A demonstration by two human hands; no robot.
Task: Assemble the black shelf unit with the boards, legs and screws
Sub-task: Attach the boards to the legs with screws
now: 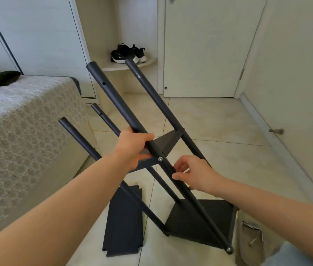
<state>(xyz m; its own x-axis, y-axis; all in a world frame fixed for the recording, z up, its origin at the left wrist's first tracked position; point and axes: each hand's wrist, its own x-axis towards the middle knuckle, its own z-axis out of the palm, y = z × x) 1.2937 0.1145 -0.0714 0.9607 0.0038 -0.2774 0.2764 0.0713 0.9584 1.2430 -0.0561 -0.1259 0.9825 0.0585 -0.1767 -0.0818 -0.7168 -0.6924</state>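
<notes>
The half-built black shelf unit leans tilted to the upper left, its bottom board [199,221] resting on the floor tiles. Several dark tube legs rise from it. My left hand [134,146] grips the nearest leg [113,98] just above a silver screw [160,159] that joins it to the middle board [168,141]. My right hand [194,172] touches the same leg below that screw, fingers loosely bent around the tube. A loose black board [123,221] lies flat on the floor under the frame.
A bed with a lace cover [27,131] stands close on the left. A clear bag with a key tool and screws [251,235] lies at the lower right. Black sneakers [127,53] sit on a corner shelf; a closed door [205,54] is behind.
</notes>
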